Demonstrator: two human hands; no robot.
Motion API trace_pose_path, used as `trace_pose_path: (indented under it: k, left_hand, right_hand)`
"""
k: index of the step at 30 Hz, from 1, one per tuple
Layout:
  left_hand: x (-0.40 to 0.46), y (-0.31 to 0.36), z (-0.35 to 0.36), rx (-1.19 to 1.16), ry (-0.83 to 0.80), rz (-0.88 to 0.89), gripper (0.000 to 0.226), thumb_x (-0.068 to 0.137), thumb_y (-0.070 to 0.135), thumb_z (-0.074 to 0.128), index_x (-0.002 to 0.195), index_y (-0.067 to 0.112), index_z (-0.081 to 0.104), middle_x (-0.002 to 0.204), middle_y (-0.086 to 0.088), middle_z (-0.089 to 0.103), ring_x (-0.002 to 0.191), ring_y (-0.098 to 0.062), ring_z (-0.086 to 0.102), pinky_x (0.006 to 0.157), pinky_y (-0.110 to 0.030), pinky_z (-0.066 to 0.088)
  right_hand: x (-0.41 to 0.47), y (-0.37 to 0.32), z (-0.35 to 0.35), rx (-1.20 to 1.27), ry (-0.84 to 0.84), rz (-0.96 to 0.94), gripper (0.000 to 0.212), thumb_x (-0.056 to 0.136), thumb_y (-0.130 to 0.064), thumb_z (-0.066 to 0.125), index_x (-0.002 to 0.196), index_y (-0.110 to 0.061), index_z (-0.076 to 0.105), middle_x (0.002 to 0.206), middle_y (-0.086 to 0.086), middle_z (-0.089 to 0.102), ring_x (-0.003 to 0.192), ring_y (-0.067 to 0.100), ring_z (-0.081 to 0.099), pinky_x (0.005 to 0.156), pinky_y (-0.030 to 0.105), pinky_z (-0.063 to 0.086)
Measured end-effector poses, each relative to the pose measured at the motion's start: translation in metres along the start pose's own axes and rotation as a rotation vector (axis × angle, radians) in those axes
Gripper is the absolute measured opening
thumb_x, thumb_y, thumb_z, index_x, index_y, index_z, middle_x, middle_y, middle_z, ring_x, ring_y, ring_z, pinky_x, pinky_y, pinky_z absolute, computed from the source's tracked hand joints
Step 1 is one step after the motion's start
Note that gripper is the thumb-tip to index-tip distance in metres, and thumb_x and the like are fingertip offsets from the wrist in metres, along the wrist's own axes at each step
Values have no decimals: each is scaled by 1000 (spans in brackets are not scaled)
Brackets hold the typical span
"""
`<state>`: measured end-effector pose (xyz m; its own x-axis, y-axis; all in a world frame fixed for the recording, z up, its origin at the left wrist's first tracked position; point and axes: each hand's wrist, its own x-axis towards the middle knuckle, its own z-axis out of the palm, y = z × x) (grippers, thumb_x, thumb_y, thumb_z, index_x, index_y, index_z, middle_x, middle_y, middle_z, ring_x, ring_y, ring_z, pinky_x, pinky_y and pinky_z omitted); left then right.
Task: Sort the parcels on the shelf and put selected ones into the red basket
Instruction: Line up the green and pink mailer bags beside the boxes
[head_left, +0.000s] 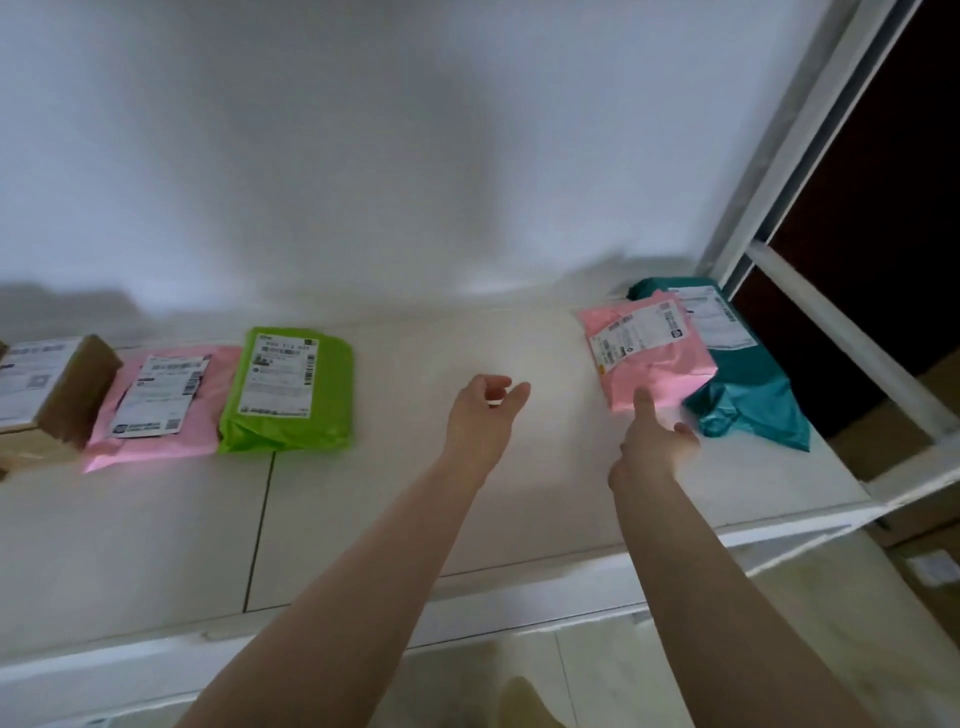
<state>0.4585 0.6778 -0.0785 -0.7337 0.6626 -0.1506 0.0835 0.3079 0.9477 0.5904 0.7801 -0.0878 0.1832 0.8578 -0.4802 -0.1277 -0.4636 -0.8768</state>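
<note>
Both bare forearms reach forward over the white shelf (395, 499). The left hand (483, 415) hovers above the bare middle of the shelf, fingers loosely curved and apart, holding nothing. The right hand (655, 441) stretches toward the right, its index finger straight and laid against the near edge of a pink parcel (652, 358), the other fingers relaxed. That pink parcel lies partly on top of a teal parcel (748, 395) at the far right. On the left sit a green parcel (288, 389), another pink mailer (156, 405) and a brown cardboard box (57, 384), side by side.
</note>
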Motion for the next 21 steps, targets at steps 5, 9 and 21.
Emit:
trace_pose_path:
  k: [5,9,21]
  left_hand:
    - [-7,-1,29,-9,-79,-51,34,91,39,63,112,13,65,102,1,64,92,-17,59,90,-35,48]
    - [-7,-7,35,10,-76,-74,30,91,40,62,109,16,65,96,4,64,92,-17,60,91,-37,49]
    - [-3,3,25,1,-19,-99,28,92,40,62,106,16,63,99,0,66,102,-24,64,92,-41,51]
  right_hand:
    - [24,-12,5,-36,-53,20,70,85,-42,73,141,-11,44,132,10,59,116,31,61,78,36,47]
    - [39,-25,25,-7,88,79,93,72,-47,77,148,-21,31,144,9,41,131,33,46,106,51,43]
    - [44,-22,32,-172,174,45,77,80,-46,75,138,-11,40,136,11,46,127,30,47,107,43,40]
